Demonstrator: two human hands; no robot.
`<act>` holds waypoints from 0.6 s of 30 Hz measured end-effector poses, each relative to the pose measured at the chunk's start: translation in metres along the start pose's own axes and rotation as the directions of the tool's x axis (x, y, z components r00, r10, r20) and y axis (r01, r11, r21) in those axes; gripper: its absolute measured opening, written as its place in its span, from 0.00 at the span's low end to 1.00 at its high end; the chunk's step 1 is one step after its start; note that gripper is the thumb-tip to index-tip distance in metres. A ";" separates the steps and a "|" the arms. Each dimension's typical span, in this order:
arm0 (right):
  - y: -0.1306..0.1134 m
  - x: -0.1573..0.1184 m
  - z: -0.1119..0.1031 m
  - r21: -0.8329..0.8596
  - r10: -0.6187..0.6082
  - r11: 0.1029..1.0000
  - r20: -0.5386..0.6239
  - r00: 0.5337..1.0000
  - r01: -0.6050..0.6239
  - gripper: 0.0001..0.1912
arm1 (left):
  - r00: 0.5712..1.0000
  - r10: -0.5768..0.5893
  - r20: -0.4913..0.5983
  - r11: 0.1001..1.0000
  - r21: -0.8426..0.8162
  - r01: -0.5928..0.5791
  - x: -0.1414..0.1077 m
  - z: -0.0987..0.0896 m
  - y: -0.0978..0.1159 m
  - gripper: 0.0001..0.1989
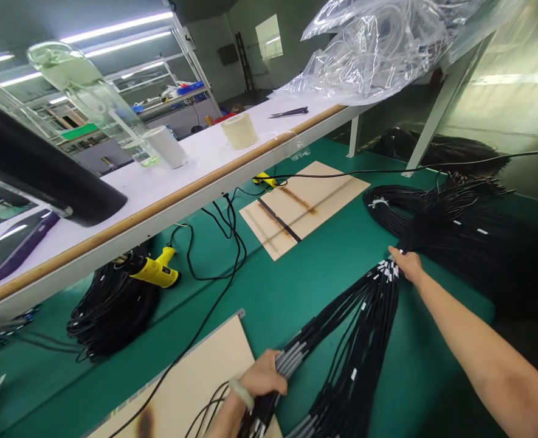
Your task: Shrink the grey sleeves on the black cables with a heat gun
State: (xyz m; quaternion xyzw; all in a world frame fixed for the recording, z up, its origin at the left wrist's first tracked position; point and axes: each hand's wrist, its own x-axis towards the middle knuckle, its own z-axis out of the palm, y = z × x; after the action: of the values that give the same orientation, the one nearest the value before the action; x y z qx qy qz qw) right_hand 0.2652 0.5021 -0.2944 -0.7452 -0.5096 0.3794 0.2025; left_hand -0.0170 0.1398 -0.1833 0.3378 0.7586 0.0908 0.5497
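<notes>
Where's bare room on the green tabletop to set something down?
Green tabletop shows bare between the far scorched board and the held cable bundle. Crowded: right, coiled cables; left, yellow heat gun by a cable heap.

Green walls [236, 21], bright ceiling lights [118, 27], shelving [189, 58]

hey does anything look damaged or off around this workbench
Yes, the boards look scorched: the nearer one has a dark brown burn spot by its lower edge, and the farther one has brown streaks. Both marks stand out against the pale surface. Nothing looks spilled.
</notes>
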 end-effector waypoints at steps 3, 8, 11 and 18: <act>-0.004 -0.027 -0.008 0.005 -0.103 0.995 -0.031 0.994 0.103 0.14 | 0.994 0.065 0.088 0.994 -0.088 -0.057 0.014 -0.006 -0.009 0.16; 0.014 -0.150 0.005 -0.008 -0.456 0.890 0.006 0.890 0.456 0.23 | 0.973 0.123 0.194 0.971 -0.225 -0.078 0.015 -0.005 -0.016 0.18; 0.028 -0.234 0.031 0.053 -0.686 0.718 0.223 0.693 0.694 0.22 | 0.969 0.108 0.223 0.970 -0.238 -0.053 0.011 -0.002 -0.015 0.19; 0.021 -0.258 0.063 -0.171 -0.752 0.495 0.406 0.519 0.852 0.45 | 0.970 0.123 0.210 0.974 -0.213 -0.078 0.006 0.003 -0.015 0.17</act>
State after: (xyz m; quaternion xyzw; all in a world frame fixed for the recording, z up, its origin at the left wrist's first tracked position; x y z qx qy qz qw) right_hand 0.1793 0.2532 -0.2562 -0.3791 -0.8807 0.2426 0.1476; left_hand -0.0220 0.1314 -0.1968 0.3261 0.6611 0.1574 0.6571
